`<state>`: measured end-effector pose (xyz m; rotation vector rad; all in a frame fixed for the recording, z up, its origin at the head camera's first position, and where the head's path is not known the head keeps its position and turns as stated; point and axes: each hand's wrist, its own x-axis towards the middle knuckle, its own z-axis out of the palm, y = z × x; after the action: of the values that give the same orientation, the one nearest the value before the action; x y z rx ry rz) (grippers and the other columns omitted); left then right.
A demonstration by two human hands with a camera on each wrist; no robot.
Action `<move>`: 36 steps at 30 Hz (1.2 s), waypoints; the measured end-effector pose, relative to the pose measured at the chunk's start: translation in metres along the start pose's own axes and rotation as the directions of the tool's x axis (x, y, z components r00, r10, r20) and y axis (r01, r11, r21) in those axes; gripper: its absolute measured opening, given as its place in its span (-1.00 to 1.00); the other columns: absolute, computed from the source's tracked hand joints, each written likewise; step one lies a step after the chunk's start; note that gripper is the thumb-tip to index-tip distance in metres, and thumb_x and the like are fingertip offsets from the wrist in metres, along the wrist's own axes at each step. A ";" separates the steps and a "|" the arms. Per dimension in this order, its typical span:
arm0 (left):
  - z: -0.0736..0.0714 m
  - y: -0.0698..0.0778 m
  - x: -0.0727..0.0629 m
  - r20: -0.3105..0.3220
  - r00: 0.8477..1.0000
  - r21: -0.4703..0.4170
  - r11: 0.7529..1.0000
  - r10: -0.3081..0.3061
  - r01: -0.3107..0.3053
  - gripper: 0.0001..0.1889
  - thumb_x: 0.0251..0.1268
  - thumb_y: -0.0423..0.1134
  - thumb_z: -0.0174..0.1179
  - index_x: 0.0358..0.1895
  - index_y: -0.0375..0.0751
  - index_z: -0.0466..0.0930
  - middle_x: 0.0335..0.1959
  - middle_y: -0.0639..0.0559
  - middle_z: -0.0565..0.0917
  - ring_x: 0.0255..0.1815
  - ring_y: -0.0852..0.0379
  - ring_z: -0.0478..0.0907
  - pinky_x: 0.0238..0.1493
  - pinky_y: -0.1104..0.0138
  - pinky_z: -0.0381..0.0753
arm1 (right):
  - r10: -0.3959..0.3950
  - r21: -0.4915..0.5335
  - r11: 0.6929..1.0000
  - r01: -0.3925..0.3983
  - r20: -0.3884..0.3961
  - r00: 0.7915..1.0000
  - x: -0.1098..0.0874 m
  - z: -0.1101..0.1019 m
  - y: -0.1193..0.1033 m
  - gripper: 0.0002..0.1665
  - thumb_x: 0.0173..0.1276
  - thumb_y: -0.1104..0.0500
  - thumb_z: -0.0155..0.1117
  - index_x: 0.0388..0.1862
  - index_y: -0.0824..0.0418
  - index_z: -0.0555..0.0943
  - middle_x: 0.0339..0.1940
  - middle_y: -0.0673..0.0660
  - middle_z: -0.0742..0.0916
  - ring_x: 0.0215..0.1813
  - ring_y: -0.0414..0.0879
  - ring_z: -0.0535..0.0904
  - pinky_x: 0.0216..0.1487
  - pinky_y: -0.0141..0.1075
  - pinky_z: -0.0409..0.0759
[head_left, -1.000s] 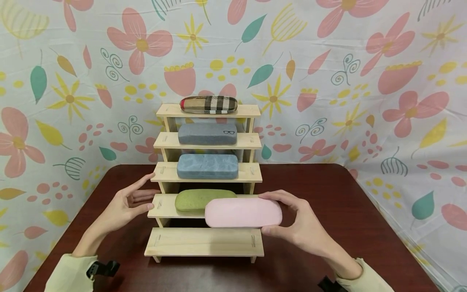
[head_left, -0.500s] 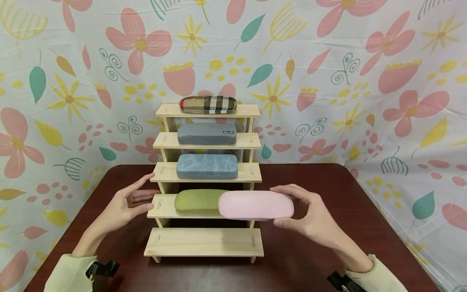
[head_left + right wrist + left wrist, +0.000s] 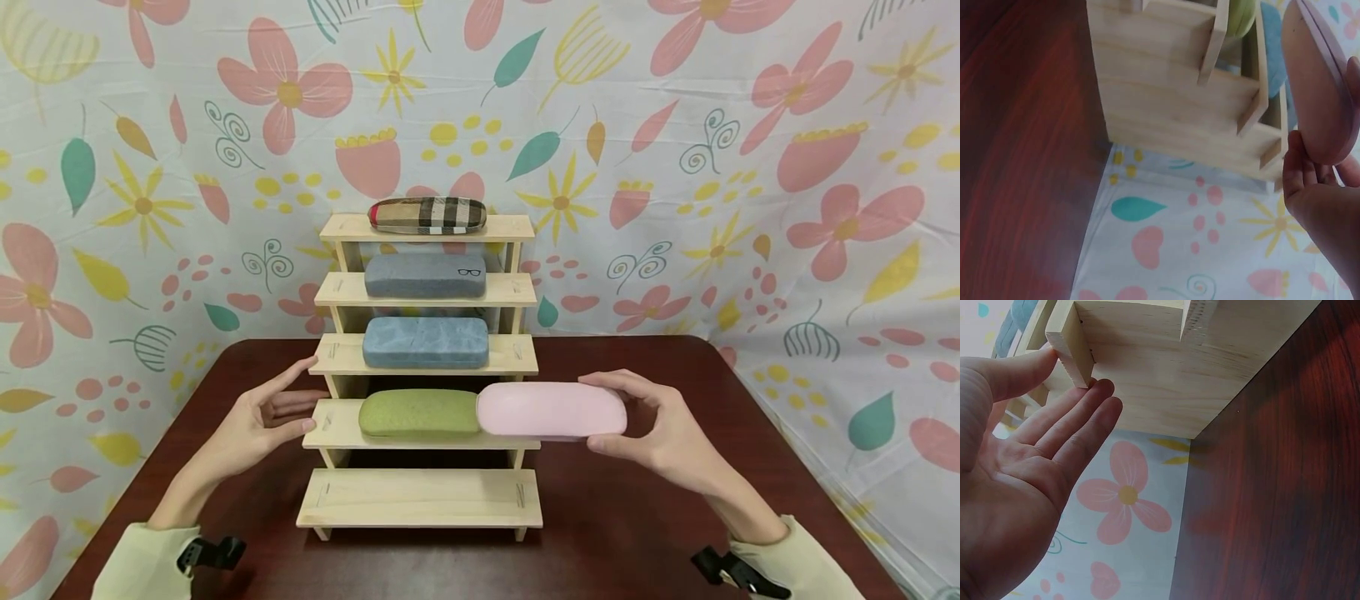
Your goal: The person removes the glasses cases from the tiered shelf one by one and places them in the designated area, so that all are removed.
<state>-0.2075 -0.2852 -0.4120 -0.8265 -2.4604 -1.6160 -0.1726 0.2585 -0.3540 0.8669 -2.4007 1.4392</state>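
Observation:
My right hand (image 3: 667,429) pinches the right end of a pink glasses case (image 3: 551,408), thumb below and fingers above. In the right wrist view the pink case hangs in the air, apart from the wooden stepped rack (image 3: 420,497). From the head, it overlaps the right end of a green glasses case (image 3: 418,413) on the second step from the bottom. My left hand (image 3: 255,421) rests against the rack's left side. In the left wrist view its fingers (image 3: 1075,440) are nearly straight, and the thumb touches a board's end.
Higher steps carry a blue case (image 3: 426,342), a grey case (image 3: 420,275) with a glasses print and a plaid case (image 3: 427,215). The bottom step is bare. A dark red table (image 3: 622,533) bears the rack, backed by a flowered cloth (image 3: 637,167).
My right hand has carried the pink case right and slightly up in the head view, uncovering more of the green case. My left hand has stayed at the rack's side.

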 end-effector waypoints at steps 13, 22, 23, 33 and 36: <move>-0.001 -0.002 0.000 -0.001 1.000 0.010 1.000 0.012 -0.012 -0.10 0.36 -0.55 0.37 0.70 -0.07 0.17 0.26 -0.43 0.62 0.24 0.18 0.67 0.12 0.34 0.67 | 0.006 -0.038 0.999 -0.006 -0.003 1.000 -0.005 -0.028 0.015 -0.25 0.09 0.44 0.67 0.29 0.10 0.69 0.17 0.08 0.74 -0.08 -0.06 0.63 -0.10 -0.34 0.54; -0.001 -0.002 0.000 -0.001 1.000 0.008 1.000 0.010 -0.010 -0.09 0.36 -0.55 0.37 0.70 -0.08 0.16 0.31 -0.42 0.59 0.24 0.19 0.66 0.11 0.34 0.67 | 0.051 -0.046 0.998 -0.052 -0.008 0.999 -0.010 -0.047 0.033 -0.25 0.13 0.45 0.64 0.34 0.20 0.65 0.19 0.11 0.73 -0.10 -0.05 0.63 -0.09 -0.37 0.54; 0.000 -0.002 0.000 -0.001 1.000 0.008 1.000 0.009 -0.009 -0.09 0.36 -0.55 0.37 0.70 -0.08 0.16 0.33 -0.41 0.58 0.24 0.19 0.66 0.11 0.34 0.67 | 0.059 -0.044 0.997 -0.059 -0.005 0.998 -0.011 -0.049 0.036 -0.25 0.14 0.45 0.64 0.35 0.22 0.65 0.19 0.11 0.72 -0.11 -0.05 0.63 -0.09 -0.37 0.55; -0.001 0.000 0.000 -0.003 1.000 0.012 1.000 0.011 -0.011 -0.09 0.37 -0.54 0.37 0.71 -0.06 0.16 0.35 -0.37 0.57 0.24 0.19 0.66 0.10 0.32 0.69 | 0.112 -0.017 0.994 -0.111 0.030 0.993 -0.010 -0.068 0.060 -0.28 0.21 0.47 0.58 0.36 0.24 0.61 0.20 0.14 0.70 -0.13 -0.02 0.66 -0.19 -0.32 0.64; -0.001 0.000 0.000 -0.002 1.000 0.006 1.000 0.007 -0.007 -0.09 0.36 -0.54 0.37 0.70 -0.06 0.16 0.34 -0.38 0.58 0.24 0.20 0.66 0.10 0.34 0.68 | 0.120 0.003 0.993 -0.120 0.037 0.992 -0.009 -0.070 0.067 -0.29 0.22 0.47 0.56 0.37 0.28 0.60 0.20 0.17 0.70 -0.10 -0.02 0.66 -0.17 -0.32 0.66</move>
<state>-0.2080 -0.2859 -0.4117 -0.8316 -2.4563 -1.6059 -0.2124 0.3458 -0.3725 0.7682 -2.5167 1.4852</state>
